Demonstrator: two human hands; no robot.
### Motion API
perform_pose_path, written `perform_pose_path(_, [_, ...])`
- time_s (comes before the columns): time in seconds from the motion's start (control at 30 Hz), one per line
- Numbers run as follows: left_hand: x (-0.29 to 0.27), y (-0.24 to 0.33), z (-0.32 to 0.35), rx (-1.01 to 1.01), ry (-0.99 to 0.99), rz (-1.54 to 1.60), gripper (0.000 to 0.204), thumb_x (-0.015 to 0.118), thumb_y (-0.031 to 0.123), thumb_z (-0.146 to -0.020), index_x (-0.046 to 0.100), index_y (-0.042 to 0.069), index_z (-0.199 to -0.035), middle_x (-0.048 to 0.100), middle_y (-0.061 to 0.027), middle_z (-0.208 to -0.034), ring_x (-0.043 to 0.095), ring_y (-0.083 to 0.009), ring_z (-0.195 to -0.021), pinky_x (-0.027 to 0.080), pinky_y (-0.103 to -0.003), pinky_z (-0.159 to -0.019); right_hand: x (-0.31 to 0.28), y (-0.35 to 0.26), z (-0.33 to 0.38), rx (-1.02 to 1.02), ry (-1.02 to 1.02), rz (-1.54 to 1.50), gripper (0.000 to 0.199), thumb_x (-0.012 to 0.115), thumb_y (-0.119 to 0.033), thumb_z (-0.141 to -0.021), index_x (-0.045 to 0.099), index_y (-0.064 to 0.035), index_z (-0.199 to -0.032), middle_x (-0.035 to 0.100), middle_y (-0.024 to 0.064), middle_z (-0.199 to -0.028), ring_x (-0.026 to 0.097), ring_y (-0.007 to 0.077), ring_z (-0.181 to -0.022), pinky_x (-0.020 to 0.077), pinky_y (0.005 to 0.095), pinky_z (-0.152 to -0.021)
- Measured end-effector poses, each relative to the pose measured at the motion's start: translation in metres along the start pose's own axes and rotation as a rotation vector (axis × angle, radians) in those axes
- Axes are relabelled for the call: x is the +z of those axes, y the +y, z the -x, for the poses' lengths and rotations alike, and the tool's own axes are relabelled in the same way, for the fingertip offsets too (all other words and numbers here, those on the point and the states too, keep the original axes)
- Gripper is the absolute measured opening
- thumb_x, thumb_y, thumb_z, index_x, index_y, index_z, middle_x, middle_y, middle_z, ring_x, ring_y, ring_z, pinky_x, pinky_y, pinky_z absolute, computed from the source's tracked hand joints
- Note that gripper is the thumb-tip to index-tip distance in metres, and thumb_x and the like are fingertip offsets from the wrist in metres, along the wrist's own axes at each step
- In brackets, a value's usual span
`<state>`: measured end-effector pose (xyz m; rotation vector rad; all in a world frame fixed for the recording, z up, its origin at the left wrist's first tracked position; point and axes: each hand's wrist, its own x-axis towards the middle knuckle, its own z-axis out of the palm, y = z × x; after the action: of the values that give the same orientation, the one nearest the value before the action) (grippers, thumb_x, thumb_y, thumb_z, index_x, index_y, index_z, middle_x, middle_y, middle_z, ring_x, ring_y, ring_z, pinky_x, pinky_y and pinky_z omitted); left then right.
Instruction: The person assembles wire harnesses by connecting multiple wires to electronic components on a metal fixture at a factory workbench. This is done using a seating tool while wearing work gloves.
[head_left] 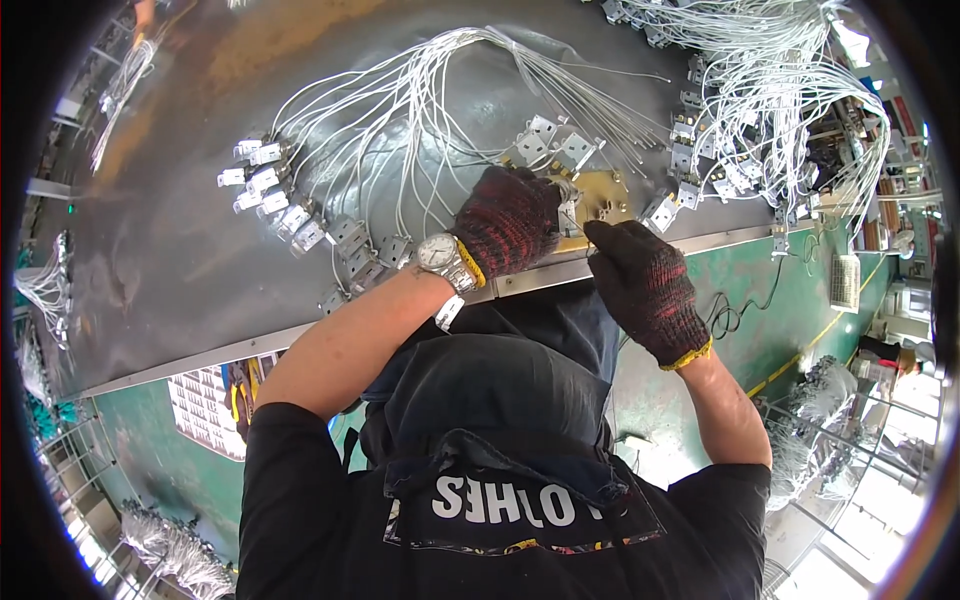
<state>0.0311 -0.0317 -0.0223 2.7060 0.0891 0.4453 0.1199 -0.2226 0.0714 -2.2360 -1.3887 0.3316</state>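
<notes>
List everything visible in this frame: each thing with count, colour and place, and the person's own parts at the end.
Metal worktable: one, grey with rusty patches, fills the upper picture.
Wired metal brackets, left fan: a dozen or more, silvery with white wires, left of centre.
Wired metal brackets, right pile: many, exact count unclear, upper right.
White wire bundle: one spread, top centre.
Brass-coloured fixture plate: one, at the table's front edge, between the hands.
Floor: green with a yellow line, right.
Wristwatch: one, silver, left wrist.
Apron: one, dark, on the torso.
Left hand: dark knit glove, on the fixture.
Right hand: dark knit glove, fingertip at the plate's edge.
</notes>
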Motion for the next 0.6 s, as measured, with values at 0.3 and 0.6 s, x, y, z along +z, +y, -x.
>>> perform_pose_path(0.3, [0.003,0.001,-0.006,-0.114,-0.119,0.003,0.049,0.081,0.028,-0.074,0.069,0.014,-0.120,0.072,-0.0122,-0.096,0.068,-0.0346,-0.096,0.051,-0.047,-0.085,0.013,-0.004,-0.003,-0.021,0.080,0.065,0.025,0.066,-0.007,-0.091,0.070,-0.0029,-0.115,0.071,0.0193,-0.100,0.070,0.0390,-0.094,0.0562,0.0438,-0.080])
perform_pose_path(0.6, [0.000,0.000,-0.009,-0.094,-0.109,0.015,0.041,0.077,0.032,-0.079,0.071,0.014,-0.115,0.072,-0.0100,-0.090,0.069,-0.0334,-0.089,0.053,-0.047,-0.079,0.014,0.009,-0.007,-0.024,0.076,-0.052,0.024,0.066,-0.009,-0.094,0.071,-0.0005,-0.115,0.073,0.0194,-0.102,0.073,0.0335,-0.095,0.0566,0.0407,-0.083])
